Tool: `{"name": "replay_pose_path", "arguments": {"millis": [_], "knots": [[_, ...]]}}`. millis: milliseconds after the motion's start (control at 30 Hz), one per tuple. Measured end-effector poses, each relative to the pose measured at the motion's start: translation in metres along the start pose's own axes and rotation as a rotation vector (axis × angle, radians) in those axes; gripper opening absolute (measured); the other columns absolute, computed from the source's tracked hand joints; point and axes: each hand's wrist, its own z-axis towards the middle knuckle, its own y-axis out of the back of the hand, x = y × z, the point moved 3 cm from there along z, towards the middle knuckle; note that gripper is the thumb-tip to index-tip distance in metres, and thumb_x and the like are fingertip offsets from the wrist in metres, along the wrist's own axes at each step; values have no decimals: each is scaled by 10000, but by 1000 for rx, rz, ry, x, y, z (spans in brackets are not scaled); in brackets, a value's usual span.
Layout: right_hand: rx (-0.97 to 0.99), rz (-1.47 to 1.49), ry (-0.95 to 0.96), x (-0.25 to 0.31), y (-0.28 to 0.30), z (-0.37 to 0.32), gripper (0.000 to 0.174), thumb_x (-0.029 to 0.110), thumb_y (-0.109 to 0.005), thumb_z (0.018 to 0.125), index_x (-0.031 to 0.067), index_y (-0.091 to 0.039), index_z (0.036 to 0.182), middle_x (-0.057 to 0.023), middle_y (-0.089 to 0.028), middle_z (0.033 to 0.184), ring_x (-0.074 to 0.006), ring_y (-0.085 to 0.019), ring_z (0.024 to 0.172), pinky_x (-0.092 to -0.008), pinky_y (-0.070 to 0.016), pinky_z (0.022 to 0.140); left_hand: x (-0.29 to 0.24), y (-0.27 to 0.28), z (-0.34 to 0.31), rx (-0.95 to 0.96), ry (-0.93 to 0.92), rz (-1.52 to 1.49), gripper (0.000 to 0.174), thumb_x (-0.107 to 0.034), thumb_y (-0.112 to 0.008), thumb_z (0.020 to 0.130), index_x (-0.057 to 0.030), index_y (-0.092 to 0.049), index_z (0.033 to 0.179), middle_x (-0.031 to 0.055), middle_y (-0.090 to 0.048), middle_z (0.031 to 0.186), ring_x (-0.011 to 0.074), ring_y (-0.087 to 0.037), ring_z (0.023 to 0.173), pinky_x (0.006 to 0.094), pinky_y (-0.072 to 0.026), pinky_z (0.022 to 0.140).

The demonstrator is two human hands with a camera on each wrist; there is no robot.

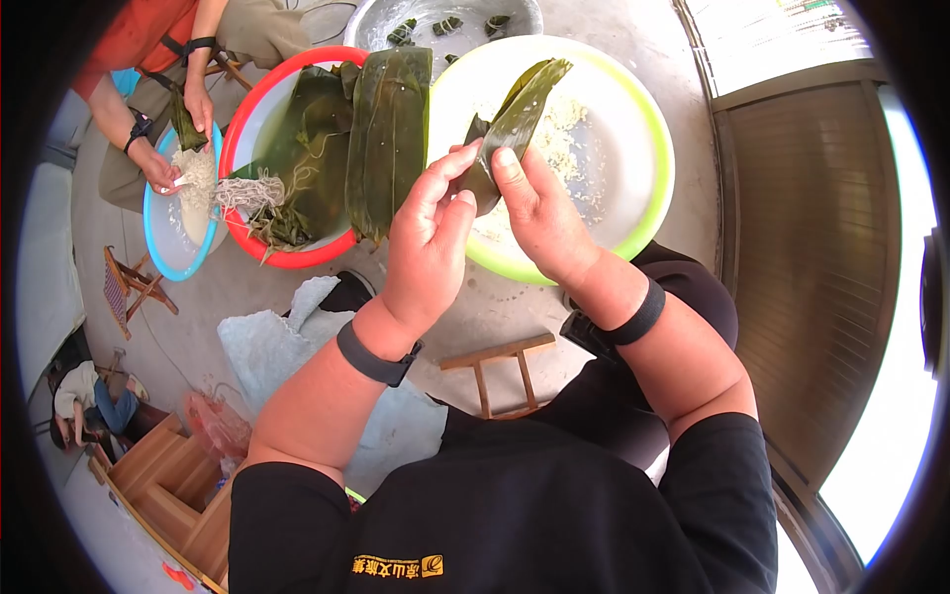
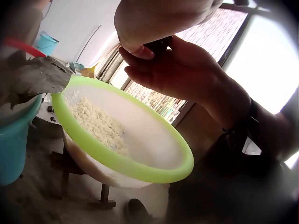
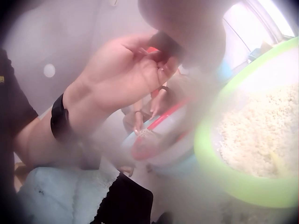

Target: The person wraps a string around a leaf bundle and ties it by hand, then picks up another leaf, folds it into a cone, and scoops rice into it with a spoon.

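A folded green leaf (image 1: 517, 124) is held up over the green-rimmed basin (image 1: 648, 213) in the head view. My left hand (image 1: 430, 233) grips its lower left side, and my right hand (image 1: 542, 213) pinches it with the thumb on its front. The leaf's lower end lies between the two hands. In the left wrist view my right hand (image 2: 180, 70) is raised above the basin, with only a dark bit of leaf showing. In the right wrist view my left hand (image 3: 121, 74) has curled fingers. White rice (image 2: 96, 123) lies in the basin.
Left of the basin, a red-rimmed basin (image 1: 234, 148) holds wide leaves (image 1: 389, 139) and pale strings (image 1: 252, 193). Behind is a metal bowl (image 1: 371, 20) with small wrapped bundles. Another person's hands (image 1: 198, 104) work over a blue-rimmed basin (image 1: 150, 233). A wooden stool (image 1: 498, 351) stands below.
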Motion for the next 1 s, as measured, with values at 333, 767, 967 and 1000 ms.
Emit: {"name": "replay_pose_path", "arguments": {"millis": [333, 767, 967, 1000], "knots": [[32, -18, -168, 11, 2, 1, 396, 329, -527, 1069, -3, -555, 1284, -76, -657, 1142, -143, -585, 1051, -313, -475, 953, -2, 3, -1, 13, -17, -37, 418, 75, -447, 965, 22, -519, 1374, 116, -553, 1365, 184, -527, 1273, 333, -403, 1103], [73, 38, -85, 4, 1, 4, 412, 337, -529, 1068, 0, -535, 1305, -75, -648, 1152, -144, -578, 1067, -320, -475, 958, -6, 4, 1, 14, 42, -99, 457, 82, -430, 953, 5, -497, 1399, 90, -558, 1338, 160, -527, 1234, 321, -416, 1076], [67, 32, -90, 4, 1, 5, 427, 351, -539, 1062, -9, -545, 1293, -83, -650, 1150, -145, -580, 1064, -319, -475, 955, -5, 5, 3, 49, 40, -51, 462, 65, -395, 971, 37, -449, 1429, 113, -533, 1399, 181, -505, 1298, 341, -383, 1128], [52, 31, -109, 3, 1, 5, 430, 355, -545, 1058, -10, -550, 1284, -82, -653, 1138, -145, -583, 1051, -317, -479, 944, -5, 4, 3, 50, 41, -53, 464, 66, -394, 970, 38, -448, 1429, 113, -530, 1401, 183, -502, 1302, 342, -380, 1131]]}}
